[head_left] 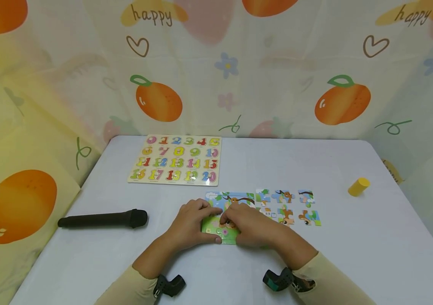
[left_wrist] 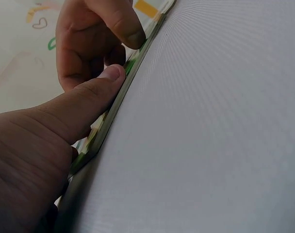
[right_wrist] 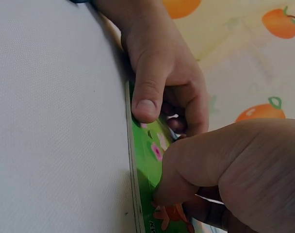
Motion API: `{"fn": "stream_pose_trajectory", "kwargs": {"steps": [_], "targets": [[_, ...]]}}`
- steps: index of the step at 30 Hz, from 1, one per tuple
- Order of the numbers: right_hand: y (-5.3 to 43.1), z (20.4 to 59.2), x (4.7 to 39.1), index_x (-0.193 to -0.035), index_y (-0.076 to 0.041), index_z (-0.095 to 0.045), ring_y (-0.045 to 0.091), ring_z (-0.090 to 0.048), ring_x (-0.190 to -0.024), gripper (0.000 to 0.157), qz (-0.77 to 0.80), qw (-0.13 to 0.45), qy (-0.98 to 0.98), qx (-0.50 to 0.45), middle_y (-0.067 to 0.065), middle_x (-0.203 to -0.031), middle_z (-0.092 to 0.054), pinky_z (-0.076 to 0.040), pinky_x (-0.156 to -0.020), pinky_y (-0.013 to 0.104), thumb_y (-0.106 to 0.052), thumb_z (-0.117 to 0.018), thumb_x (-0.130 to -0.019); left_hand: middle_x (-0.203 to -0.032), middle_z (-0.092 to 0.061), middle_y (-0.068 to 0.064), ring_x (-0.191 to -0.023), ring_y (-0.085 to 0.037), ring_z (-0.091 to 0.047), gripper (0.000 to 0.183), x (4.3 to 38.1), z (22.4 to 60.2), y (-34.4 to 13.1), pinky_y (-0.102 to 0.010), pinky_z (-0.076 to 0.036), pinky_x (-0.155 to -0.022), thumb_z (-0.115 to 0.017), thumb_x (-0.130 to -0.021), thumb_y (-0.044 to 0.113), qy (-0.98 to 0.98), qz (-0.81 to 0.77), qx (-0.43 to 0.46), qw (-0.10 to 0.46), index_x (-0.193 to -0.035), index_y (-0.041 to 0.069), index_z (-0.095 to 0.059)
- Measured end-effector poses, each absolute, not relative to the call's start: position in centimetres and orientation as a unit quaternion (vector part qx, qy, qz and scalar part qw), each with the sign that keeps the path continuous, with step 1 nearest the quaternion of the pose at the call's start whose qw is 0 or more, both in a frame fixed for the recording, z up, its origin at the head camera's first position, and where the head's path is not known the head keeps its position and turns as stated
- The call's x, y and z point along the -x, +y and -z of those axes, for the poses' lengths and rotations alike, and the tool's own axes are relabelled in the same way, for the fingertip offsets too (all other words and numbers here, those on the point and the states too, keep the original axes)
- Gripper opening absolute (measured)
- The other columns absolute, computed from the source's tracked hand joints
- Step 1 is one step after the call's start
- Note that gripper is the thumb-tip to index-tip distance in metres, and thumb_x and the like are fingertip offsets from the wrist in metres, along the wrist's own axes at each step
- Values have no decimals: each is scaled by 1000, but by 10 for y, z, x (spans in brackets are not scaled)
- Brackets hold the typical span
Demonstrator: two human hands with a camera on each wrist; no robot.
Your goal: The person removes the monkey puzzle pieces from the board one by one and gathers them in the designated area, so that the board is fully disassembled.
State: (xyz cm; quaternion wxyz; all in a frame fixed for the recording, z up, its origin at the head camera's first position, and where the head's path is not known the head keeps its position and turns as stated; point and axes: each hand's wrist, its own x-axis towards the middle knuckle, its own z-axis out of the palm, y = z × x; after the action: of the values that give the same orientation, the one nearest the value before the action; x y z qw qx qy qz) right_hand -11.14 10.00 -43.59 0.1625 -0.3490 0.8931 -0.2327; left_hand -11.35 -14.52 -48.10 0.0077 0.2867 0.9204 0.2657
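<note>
A jigsaw puzzle (head_left: pixel 210 227) with a green and blue animal picture lies flat on a thin board before me. My left hand (head_left: pixel 188 223) rests on its left side, thumb stretched along the near edge. Over the middle and right of the picture, my right hand (head_left: pixel 256 225) bends its fingers down to the surface. In the right wrist view the right hand (right_wrist: pixel 254 174) touches the puzzle (right_wrist: pixel 146 179) with a bent thumb; whether it pinches a piece is hidden. Several loose jigsaw pieces (head_left: pixel 285 196) lie in two rows right of the board, partly behind the right hand.
A number board (head_left: pixel 176 163) with colourful digits 0 to 20 lies at the back left. A black microphone (head_left: pixel 102 219) lies at the left, and a yellow cylinder (head_left: pixel 358 187) at the right. The white table (head_left: pixel 353 245) ends at a fruit-patterned curtain (head_left: pixel 292 101).
</note>
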Motion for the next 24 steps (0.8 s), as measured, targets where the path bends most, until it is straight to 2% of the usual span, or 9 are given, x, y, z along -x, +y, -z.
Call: {"fn": "stream_pose_trajectory", "kwargs": {"steps": [13, 19, 24], "targets": [[93, 434, 105, -120, -17, -63, 22, -51, -104, 47, 208, 153, 909, 328, -4, -107, -55, -44, -91, 42, 9, -72, -82, -111, -56, 8, -99, -13, -47, 75, 113, 481, -145, -37, -38, -86, -98, -71, 54, 922, -264, -283, 15, -137, 26, -74], [92, 434, 103, -118, -21, -61, 21, -49, -101, 51, 207, 152, 913, 318, -7, -94, -52, -41, -86, 43, 10, -74, -80, -110, -55, 8, -99, -13, -47, 74, 113, 480, -145, -38, -38, -86, -98, -71, 54, 922, -264, -281, 17, -136, 26, -75], [96, 437, 103, -119, -24, -62, 21, -50, -100, 57, 220, 141, 911, 320, -10, -90, -56, -38, -87, 45, 13, -72, -76, -109, -55, 9, -98, -12, -46, 73, 113, 480, -144, -38, -38, -86, -98, -72, 54, 923, -264, -280, 17, -135, 27, -75]]}}
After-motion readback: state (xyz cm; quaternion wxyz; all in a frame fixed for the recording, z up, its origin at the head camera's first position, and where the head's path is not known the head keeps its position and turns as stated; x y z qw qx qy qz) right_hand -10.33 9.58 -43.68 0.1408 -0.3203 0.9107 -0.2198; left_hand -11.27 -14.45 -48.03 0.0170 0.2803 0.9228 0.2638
